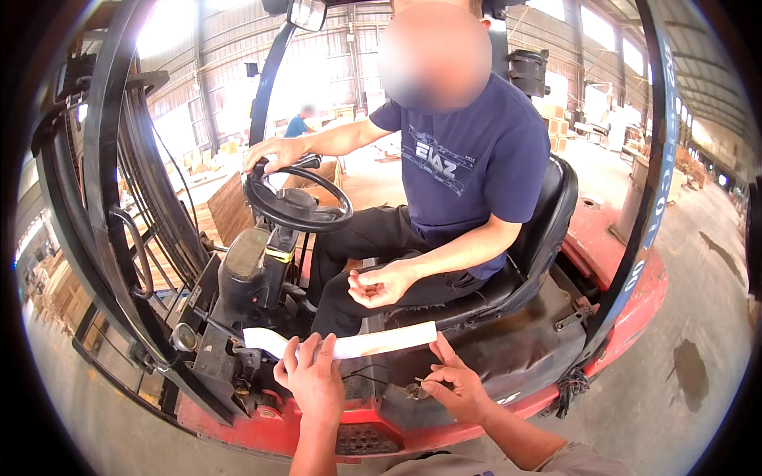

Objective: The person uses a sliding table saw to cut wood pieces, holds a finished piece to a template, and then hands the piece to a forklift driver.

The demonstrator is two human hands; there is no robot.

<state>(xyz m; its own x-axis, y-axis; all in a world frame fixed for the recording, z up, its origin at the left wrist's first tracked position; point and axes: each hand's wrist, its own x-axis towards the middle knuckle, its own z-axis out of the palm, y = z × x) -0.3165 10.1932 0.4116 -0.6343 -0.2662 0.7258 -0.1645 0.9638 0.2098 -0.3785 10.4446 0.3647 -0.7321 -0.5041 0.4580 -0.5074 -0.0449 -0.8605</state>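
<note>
A long, narrow white strip (pixel 385 341), which looks like paper seen at a slant, spans the space in front of me and bends near its left end. My left hand (pixel 312 377) grips it from the near side, its fingers lying over the strip. My right hand (pixel 459 387) is at the strip's right end, with the index finger touching that end. Its thumb and other fingers are bent around a small thin thing that I cannot make out. Opposite me, another person's open hand (pixel 385 284) is held palm up above their lap.
That person, in a dark blue shirt (pixel 476 151), sits on the black seat (pixel 548 230) of a red forklift, other hand on the steering wheel (pixel 298 198). The mast (pixel 147 166) rises at left, a pillar (pixel 647 198) at right. Dark patches mark the concrete floor (pixel 690 317).
</note>
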